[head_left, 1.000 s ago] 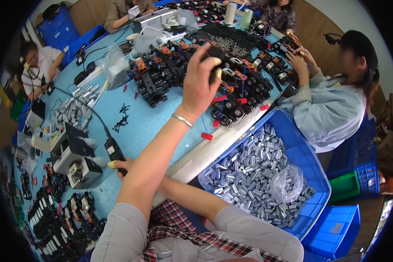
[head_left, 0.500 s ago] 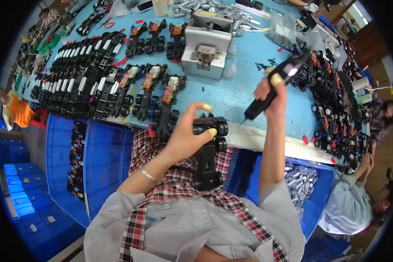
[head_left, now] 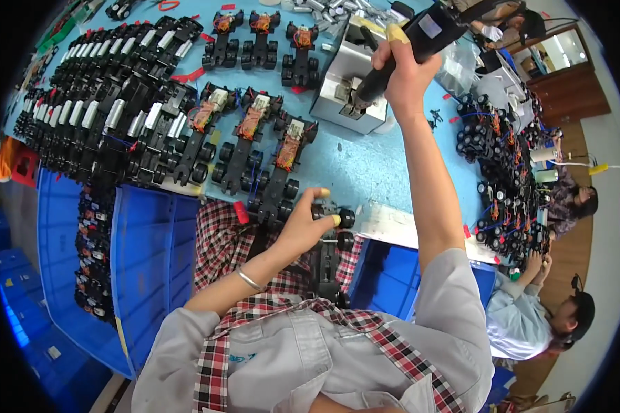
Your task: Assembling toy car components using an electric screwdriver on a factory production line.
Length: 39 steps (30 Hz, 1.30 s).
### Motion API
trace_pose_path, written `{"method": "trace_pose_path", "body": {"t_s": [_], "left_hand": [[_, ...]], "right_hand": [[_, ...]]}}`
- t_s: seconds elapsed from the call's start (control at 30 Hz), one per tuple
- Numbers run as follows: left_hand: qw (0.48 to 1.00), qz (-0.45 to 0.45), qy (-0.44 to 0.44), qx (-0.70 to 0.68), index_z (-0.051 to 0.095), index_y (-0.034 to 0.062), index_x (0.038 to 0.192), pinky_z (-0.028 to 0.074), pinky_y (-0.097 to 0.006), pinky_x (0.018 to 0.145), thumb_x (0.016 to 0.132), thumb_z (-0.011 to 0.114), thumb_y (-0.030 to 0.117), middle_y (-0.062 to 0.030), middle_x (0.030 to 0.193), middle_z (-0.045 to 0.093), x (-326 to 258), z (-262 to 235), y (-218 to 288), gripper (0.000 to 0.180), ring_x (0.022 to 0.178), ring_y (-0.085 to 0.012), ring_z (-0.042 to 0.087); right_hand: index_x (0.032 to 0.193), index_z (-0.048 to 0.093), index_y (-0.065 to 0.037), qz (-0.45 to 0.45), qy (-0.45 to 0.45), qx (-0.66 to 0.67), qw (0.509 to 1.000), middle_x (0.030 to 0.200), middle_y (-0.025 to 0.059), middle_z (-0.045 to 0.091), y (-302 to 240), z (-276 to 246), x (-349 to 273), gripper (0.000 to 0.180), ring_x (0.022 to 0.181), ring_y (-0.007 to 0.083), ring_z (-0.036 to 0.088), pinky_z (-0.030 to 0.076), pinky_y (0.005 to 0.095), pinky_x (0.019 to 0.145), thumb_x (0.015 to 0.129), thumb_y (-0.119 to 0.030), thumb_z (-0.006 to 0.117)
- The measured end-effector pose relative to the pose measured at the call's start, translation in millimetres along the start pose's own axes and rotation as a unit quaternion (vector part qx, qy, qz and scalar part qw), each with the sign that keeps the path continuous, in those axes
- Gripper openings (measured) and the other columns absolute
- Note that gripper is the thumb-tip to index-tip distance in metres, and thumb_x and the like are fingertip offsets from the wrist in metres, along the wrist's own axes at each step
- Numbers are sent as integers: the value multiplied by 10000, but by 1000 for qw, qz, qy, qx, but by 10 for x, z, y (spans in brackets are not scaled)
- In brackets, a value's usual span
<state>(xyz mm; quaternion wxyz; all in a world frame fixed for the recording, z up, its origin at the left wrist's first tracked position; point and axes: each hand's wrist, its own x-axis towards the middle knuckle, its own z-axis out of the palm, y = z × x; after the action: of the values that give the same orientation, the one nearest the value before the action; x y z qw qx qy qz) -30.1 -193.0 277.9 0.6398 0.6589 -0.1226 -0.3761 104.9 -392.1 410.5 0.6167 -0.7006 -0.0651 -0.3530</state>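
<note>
My left hand, with yellow covers on its fingertips, grips a black toy car chassis with wheels at the table's front edge, over my lap. Farther off, my right hand is wrapped round a black electric screwdriver. The driver slants down to the left, its lower end at the front of a grey metal box, probably a screw feeder. Whether a screw sits on the tip is too small to tell. Left of the chassis stand several wheeled chassis with orange wiring.
Dense rows of black chassis with silver cylinders cover the table's left side. More wheeled chassis crowd the right. Blue bins stand below the table edge. Silver cylinders lie at the back. A co-worker sits at the right.
My right hand has carried the screwdriver away from me and left, from above the open table to the grey box. The left hand still grips the chassis. The whole view has shifted slightly.
</note>
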Motion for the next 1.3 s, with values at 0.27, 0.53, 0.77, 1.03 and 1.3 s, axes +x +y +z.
{"method": "trace_pose_path", "body": {"t_s": [0.27,0.53,0.77,1.03,1.3], "left_hand": [[1000,-10,1,0,267,65,1334,306,-313,965,718,626,117,-199,1253,421,-114,53,1,715,1162,-271,413],[1000,1,-4,4,205,84,1374,277,-314,989,727,618,106,-223,1323,351,-33,37,-109,768,1236,-281,342],[999,-2,-14,-50,203,63,1371,272,-313,995,729,611,76,-220,1343,321,-90,58,-157,761,1238,-256,334],[993,3,-21,-112,205,46,1368,271,-295,994,731,603,39,-195,1326,337,-84,83,-39,751,1217,-205,328],[996,26,-14,-87,207,48,1367,304,-287,972,725,599,6,-190,1336,321,-9,40,-93,753,1206,-194,334]], "right_hand": [[874,465,-42,178,21,171,969,567,25,415,-404,47,-436,186,477,137,414,377,285,470,847,-224,483],[1039,405,-33,208,-87,202,953,565,39,406,-490,-136,-1353,273,463,116,386,364,281,506,829,-198,462],[1013,411,-31,224,-74,174,956,570,50,440,-520,-84,-1579,291,466,126,425,378,273,491,788,-153,549],[1042,369,-85,242,-74,139,957,552,31,413,-541,-70,-1680,361,469,121,398,365,277,513,804,-243,588],[1010,374,-83,210,-91,177,957,549,24,412,-492,-94,-1701,357,466,117,396,360,276,506,791,-252,600]]}}
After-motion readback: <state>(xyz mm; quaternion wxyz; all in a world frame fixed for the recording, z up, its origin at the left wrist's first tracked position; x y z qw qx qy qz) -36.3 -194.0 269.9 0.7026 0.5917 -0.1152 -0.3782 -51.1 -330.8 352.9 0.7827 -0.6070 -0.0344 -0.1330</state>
